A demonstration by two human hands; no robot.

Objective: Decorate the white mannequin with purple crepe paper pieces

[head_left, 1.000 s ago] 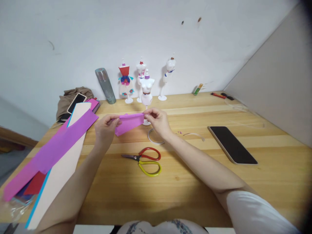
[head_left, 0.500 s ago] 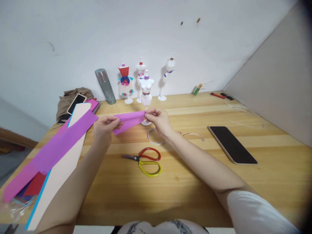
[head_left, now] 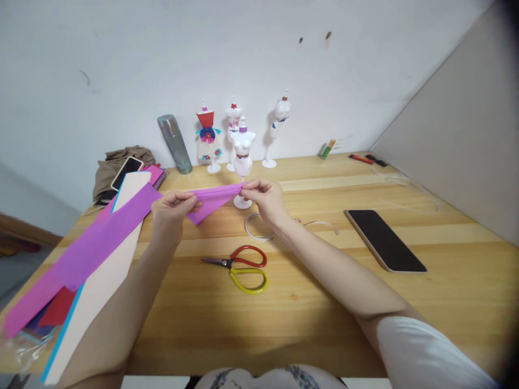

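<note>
A thin purple-pink sheet (head_left: 206,206), crepe paper or fabric, is stretched between my hands above the table, with folds along its upper edge. My left hand (head_left: 173,212) pinches its left end between thumb and fingers. At the right end, my right hand (head_left: 265,200) pinches a corner. Just behind the sheet stands a small white mannequin (head_left: 243,143) with a purple neck band and a brown waist band; the sheet hides part of its stand. Scissors (head_left: 233,266) with one red and one yellow handle lie in front of my hands. A white ring (head_left: 252,229) is partly covered by my right hand.
Purple and white sheets (head_left: 109,235) are piled on the left. Behind stand a red-topped mannequin (head_left: 207,135), two more mannequins and a grey bottle (head_left: 175,146). A black-screened phone (head_left: 385,240) and a glue-like tube (head_left: 327,149) are on the right.
The sheet's upper edge shows more folded layers, and its lower corner hangs more pointed. My left hand has shifted slightly left; both hands keep their pinch.
</note>
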